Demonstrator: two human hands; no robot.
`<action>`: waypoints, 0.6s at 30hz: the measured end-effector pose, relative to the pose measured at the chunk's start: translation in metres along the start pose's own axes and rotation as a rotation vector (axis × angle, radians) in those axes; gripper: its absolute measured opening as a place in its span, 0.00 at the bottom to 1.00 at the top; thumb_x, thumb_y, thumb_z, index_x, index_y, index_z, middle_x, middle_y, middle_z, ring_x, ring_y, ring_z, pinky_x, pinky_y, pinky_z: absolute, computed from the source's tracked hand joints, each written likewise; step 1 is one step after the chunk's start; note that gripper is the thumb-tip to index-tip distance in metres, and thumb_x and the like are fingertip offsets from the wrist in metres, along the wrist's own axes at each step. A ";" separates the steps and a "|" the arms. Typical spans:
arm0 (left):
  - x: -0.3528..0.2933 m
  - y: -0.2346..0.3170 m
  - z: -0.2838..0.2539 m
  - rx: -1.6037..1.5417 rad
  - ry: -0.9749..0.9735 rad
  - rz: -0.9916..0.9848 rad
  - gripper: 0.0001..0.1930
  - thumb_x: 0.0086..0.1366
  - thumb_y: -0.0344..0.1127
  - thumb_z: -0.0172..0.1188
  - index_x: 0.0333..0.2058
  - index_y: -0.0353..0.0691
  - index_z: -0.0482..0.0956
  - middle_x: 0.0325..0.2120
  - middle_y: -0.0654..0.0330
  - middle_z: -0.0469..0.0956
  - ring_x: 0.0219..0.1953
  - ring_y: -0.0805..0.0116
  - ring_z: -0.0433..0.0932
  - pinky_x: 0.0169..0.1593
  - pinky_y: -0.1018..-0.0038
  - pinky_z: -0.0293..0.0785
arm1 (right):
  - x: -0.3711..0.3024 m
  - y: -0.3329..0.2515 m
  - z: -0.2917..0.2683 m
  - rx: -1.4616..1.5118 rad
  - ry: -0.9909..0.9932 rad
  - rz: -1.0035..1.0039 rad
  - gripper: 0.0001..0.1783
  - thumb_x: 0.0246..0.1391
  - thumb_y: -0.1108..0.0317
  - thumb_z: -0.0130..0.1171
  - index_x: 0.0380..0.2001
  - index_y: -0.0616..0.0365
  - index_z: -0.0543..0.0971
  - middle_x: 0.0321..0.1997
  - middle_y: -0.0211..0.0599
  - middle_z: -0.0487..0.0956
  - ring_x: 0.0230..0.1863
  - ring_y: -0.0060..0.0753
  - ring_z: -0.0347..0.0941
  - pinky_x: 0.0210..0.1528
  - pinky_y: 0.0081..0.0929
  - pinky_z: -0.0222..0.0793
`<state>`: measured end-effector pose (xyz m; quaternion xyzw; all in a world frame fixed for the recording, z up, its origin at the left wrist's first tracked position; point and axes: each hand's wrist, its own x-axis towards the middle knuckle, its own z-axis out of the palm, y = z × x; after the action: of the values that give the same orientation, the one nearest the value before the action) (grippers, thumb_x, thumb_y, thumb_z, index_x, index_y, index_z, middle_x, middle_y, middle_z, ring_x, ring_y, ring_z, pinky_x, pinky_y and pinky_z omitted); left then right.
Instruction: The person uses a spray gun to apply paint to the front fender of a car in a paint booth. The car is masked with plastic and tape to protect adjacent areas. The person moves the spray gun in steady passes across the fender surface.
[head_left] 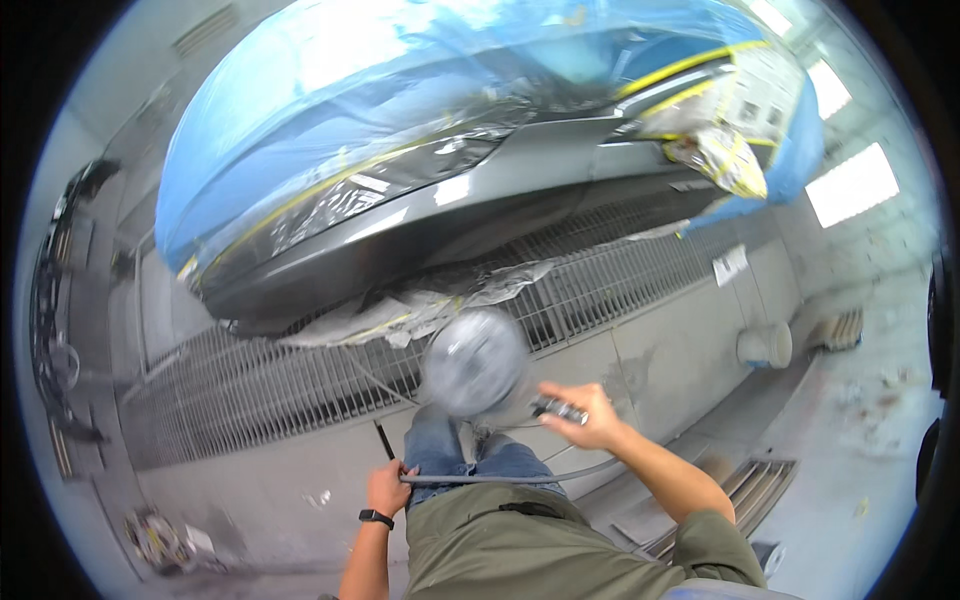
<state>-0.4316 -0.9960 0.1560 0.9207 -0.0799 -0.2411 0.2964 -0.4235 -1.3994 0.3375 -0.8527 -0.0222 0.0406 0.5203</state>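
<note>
My right hand [590, 418] is closed round a spray gun [560, 409], whose dark metal part shows beside the fingers. A round, cloudy cup [475, 362], smeared by motion, stands just left of it, in front of my legs. My left hand [388, 488], with a dark band at the wrist, is closed on a grey hose [480, 479] that crosses my waist toward the right. Beyond the cup is a glossy grey car body panel [560, 145], apart from both hands. Blue plastic film [300, 130] and yellow tape [690, 68] mask the surfaces around it.
Loose masking sheet [420, 310] hangs along the car's lower edge over a floor grating [250, 410]. A white bucket [765, 345] stands to the right. Slatted metal racks [735, 500] lie at lower right, and a coil [155, 540] sits at lower left.
</note>
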 end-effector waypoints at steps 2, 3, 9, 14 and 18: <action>-0.003 -0.029 0.005 0.032 0.032 0.031 0.15 0.62 0.44 0.67 0.28 0.36 0.80 0.24 0.45 0.80 0.30 0.41 0.80 0.34 0.53 0.74 | -0.018 -0.009 0.022 -0.079 -0.019 -0.043 0.26 0.53 0.64 0.69 0.54 0.60 0.80 0.48 0.48 0.85 0.44 0.43 0.85 0.48 0.32 0.80; -0.002 -0.049 0.006 0.070 0.077 0.085 0.14 0.61 0.42 0.66 0.28 0.36 0.80 0.24 0.44 0.80 0.30 0.41 0.79 0.34 0.53 0.74 | -0.025 -0.015 0.033 -0.118 -0.032 -0.069 0.25 0.53 0.63 0.69 0.55 0.59 0.80 0.49 0.48 0.84 0.44 0.46 0.84 0.48 0.33 0.80; -0.023 -0.195 0.006 0.293 -0.091 -0.009 0.15 0.61 0.40 0.63 0.42 0.36 0.83 0.38 0.42 0.83 0.43 0.38 0.80 0.45 0.51 0.75 | -0.033 -0.057 0.096 -0.183 0.110 -0.153 0.27 0.52 0.59 0.68 0.55 0.57 0.80 0.47 0.47 0.85 0.41 0.49 0.83 0.42 0.35 0.80; -0.051 -0.324 0.006 -0.054 -0.030 -0.102 0.16 0.69 0.37 0.58 0.45 0.28 0.77 0.35 0.40 0.81 0.38 0.42 0.80 0.44 0.54 0.76 | 0.000 -0.104 0.177 -0.107 0.225 -0.066 0.28 0.54 0.59 0.67 0.57 0.59 0.79 0.41 0.49 0.85 0.34 0.46 0.83 0.38 0.33 0.78; -0.086 -0.439 -0.018 -0.294 0.304 -0.195 0.15 0.71 0.38 0.53 0.33 0.31 0.79 0.22 0.49 0.80 0.27 0.51 0.81 0.36 0.56 0.76 | 0.041 -0.152 0.250 0.070 0.233 0.016 0.26 0.57 0.61 0.65 0.57 0.62 0.78 0.33 0.50 0.84 0.28 0.37 0.82 0.36 0.30 0.77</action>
<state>-0.4954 -0.6055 -0.0536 0.8967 0.0911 -0.1361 0.4113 -0.4053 -1.1056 0.3570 -0.8331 0.0465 -0.0539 0.5485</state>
